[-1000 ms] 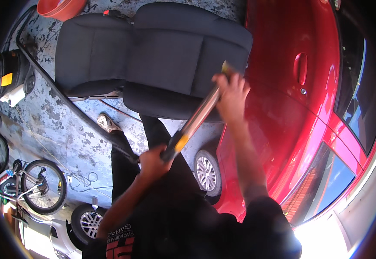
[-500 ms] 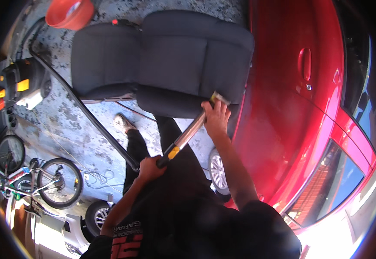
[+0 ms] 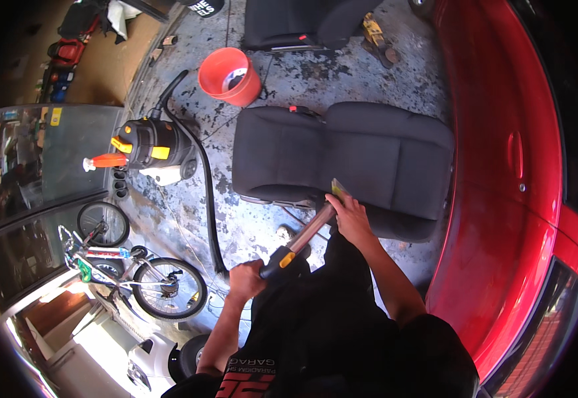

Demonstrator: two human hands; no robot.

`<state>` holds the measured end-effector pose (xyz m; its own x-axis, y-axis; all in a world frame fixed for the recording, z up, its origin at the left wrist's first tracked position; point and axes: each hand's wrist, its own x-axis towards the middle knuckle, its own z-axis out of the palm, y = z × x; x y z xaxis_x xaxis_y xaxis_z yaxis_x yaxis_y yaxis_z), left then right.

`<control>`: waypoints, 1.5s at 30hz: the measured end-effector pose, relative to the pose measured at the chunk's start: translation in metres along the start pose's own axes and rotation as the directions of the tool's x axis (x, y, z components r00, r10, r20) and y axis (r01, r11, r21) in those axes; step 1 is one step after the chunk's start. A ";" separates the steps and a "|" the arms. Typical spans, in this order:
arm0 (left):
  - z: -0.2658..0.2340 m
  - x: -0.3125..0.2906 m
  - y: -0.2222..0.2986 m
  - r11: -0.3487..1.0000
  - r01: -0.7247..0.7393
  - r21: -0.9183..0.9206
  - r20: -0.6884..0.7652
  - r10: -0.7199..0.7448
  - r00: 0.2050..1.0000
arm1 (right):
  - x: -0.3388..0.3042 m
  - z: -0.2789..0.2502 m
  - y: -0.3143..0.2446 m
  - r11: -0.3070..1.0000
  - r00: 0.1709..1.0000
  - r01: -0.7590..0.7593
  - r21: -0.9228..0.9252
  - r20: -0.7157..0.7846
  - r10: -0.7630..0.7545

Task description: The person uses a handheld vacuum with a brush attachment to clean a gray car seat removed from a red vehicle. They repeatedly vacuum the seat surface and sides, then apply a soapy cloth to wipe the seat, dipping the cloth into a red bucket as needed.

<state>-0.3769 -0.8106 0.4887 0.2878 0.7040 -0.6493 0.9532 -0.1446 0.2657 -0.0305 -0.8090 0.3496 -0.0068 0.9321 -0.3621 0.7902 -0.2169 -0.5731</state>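
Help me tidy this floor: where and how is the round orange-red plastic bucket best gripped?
Probably take the bucket by opposite sides of its rim, from above and the right: it stands upright, mouth open upward, while the curved black vacuum hose lies to its left.
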 end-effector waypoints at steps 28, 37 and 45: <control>-0.043 0.262 -0.454 0.956 -0.083 -0.280 -0.335 -0.016 0.942 | 0.213 0.324 -0.267 0.849 0.868 -0.463 0.254 0.322 0.377; -0.091 0.344 -0.443 0.817 -0.577 0.008 -0.181 0.568 0.803 | 0.230 0.314 -0.270 0.744 0.820 -0.478 0.467 -0.065 0.568; -0.018 0.506 -0.358 0.593 -0.802 0.066 0.034 0.802 0.596 | 0.290 0.282 -0.157 0.798 0.639 -0.529 0.290 -0.482 0.599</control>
<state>-0.5740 -0.3902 0.0786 0.9393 0.2802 -0.1980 0.3409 -0.6962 0.6317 -0.3292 -0.5867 0.1277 0.7647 0.6057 -0.2201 0.4565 -0.7502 -0.4784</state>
